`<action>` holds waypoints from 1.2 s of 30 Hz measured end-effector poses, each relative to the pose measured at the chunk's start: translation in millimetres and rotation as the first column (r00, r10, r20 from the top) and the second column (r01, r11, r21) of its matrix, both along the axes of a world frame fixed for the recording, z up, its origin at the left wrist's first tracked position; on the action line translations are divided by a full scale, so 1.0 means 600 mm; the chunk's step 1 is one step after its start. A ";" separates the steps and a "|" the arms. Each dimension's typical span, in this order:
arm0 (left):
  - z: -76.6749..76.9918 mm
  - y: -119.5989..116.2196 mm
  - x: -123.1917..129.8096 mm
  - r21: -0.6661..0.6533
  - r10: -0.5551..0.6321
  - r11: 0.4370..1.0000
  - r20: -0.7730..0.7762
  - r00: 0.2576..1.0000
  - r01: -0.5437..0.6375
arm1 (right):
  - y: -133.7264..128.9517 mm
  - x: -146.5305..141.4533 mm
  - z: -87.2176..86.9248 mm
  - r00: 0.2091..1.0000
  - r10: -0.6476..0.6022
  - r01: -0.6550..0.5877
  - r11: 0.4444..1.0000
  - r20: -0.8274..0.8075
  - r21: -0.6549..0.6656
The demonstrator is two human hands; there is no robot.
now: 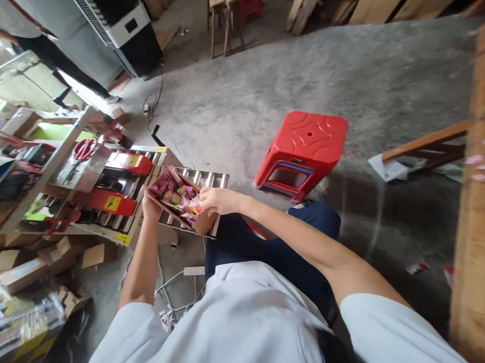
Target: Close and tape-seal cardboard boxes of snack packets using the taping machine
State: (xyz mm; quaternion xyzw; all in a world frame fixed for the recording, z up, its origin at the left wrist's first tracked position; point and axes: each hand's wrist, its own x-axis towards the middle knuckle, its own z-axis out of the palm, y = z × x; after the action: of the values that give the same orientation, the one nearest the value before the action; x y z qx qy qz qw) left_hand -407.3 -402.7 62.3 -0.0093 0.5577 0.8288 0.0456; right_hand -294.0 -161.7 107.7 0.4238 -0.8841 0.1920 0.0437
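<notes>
An open cardboard box (206, 222) full of small wrapped packets (178, 194), mostly pink and purple, rests tilted on the end of a roller conveyor (222, 182). My left hand (151, 205) is closed on the box's left end, its thumb at the rim. My right hand (221, 200) is at the opposite end, with bent fingers closed over the edge by a pale packet (195, 206). The right fingertips are partly hidden against the box and packets.
Left of the box stands a red-sided box-sealing machine (105, 202) with scissors (85, 149) on top. A red plastic stool (305, 140) is at the right. Flattened cartons (23, 269) lie lower left. A wooden table (476, 218) edges the right side. Another person's legs (69, 66) show upper left.
</notes>
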 end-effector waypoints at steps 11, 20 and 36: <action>-0.011 -0.103 -0.013 -0.271 -0.082 0.963 -0.258 0.963 0.009 | -0.132 0.014 -0.057 0.949 -0.294 0.304 0.950 0.115 -0.078; 0.029 -0.107 -0.005 -0.877 -0.420 0.480 -0.203 0.884 0.027 | -0.175 -0.040 -0.101 0.930 -0.309 0.334 0.937 0.198 -0.105; 0.009 -0.022 0.008 -0.815 -0.785 0.327 -0.517 0.343 -0.479 | -0.105 -0.027 -0.044 0.749 -0.583 0.656 0.586 0.314 -0.477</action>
State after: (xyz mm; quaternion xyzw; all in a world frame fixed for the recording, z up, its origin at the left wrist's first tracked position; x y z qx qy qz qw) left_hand -402.3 -416.0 67.5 0.5035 0.8260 0.1756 -0.1828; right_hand -310.1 -224.4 81.0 0.0436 -0.8796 0.4401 0.1752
